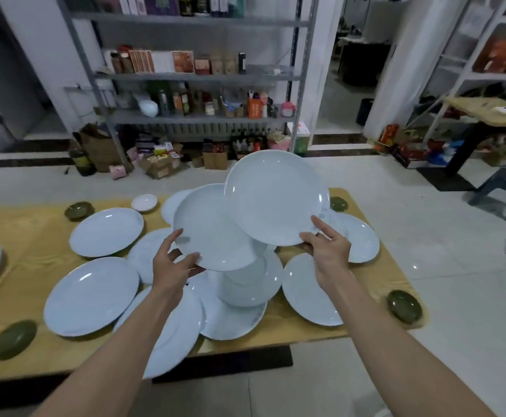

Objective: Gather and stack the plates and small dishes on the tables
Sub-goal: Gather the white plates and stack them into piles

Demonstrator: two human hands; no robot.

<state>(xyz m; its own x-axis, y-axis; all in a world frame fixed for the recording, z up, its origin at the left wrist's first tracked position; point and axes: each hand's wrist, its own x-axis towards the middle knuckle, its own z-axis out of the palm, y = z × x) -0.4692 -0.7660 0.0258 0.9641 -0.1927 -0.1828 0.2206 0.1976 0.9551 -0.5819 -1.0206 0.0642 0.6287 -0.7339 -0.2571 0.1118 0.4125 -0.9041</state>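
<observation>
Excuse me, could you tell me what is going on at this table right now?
A person is gathering plates. The left hand grips a plate by its near rim, and the right hand grips a second plate that overlaps it, both held above the table. The other plates lie spread out below, some overlapping, with green dishes near the edges.

Two pale-blue plates up in the air, tilted: left plate (212, 227), right plate (275, 197) overlapping its rim. Other plates (92, 294) lie flat on the table (290, 334), some overlapping. Green dishes (404, 306) sit near its edges, and one white dish (144, 202) at the far side.
</observation>
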